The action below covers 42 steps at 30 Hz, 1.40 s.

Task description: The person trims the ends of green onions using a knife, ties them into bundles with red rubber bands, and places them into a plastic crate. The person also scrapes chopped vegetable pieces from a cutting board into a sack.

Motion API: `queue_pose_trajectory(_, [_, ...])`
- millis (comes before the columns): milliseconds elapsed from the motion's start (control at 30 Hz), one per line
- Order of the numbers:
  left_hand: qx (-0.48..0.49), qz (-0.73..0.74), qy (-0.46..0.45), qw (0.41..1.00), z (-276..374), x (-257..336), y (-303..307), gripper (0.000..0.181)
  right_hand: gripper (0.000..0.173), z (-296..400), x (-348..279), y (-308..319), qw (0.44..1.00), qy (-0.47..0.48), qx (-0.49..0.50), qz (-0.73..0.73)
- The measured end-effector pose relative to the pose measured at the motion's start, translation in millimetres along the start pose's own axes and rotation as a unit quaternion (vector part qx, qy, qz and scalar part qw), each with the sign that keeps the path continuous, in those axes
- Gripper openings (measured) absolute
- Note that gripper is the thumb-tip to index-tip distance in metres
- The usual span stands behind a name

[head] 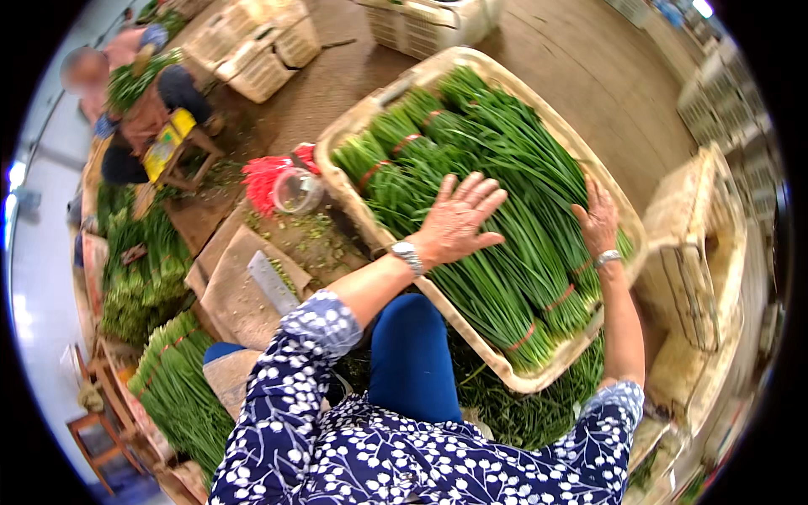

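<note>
A cream plastic crate (356,211) stands before me, filled with bundles of long green garlic chives (505,208). Red-orange bands (560,298) tie the bundles, whose pale cut ends face both short ends of the crate. My left hand (463,218) lies flat across the leaves in the middle, fingers spread, holding nothing. At the right long side, my right hand (598,214) rests on the chives beside the rim, fingers upward and thumb apart. It grips nothing that I can see. Both wrists wear metal bands.
A metal blade (273,282) lies on a cloth-covered board left of my knee. Near it are red ties (262,183) and a clear plastic tub (297,191). More chives (183,372) lie at the left. Stacked crates (688,252) stand right; a seated person (142,95) holds chives at upper left.
</note>
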State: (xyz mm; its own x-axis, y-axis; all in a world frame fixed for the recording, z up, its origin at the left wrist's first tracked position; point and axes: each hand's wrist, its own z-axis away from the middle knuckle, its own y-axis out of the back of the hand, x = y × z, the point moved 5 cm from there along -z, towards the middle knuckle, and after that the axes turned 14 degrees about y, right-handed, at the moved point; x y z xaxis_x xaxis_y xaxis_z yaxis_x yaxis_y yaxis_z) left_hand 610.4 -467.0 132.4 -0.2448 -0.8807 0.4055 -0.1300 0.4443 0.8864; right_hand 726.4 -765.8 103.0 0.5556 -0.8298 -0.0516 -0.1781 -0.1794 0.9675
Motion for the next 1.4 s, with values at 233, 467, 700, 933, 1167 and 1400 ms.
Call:
queue_pose_trajectory(233, [-0.047,-0.097,0.02,0.994,24,-19,-30,0.072,0.078,27,-1,-42,0.991,-0.084,-0.075,0.075])
queue_pose_trajectory(467, [-0.048,-0.088,0.04,0.994,20,-25,-37,0.069,0.081,14,4,-43,0.979,-0.142,-0.144,0.02])
queue_pose_trajectory(700, [0.012,-0.056,0.046,0.997,51,-31,5,0.071,0.079,13,4,-37,0.987,-0.134,-0.086,0.001])
queue_pose_trajectory(933, [0.026,-0.034,0.124,0.991,111,-65,54,0.065,0.077,40,-61,-11,0.989,-0.066,0.061,-0.119])
queue_pose_trajectory(1167, [0.052,-0.005,0.197,0.979,192,-101,62,0.065,0.068,95,-160,24,0.991,0.013,0.062,-0.12])
queue_pose_trajectory(1400, [0.096,0.165,0.301,0.934,205,-121,50,0.048,0.065,163,-151,67,0.986,-0.074,0.136,-0.053])
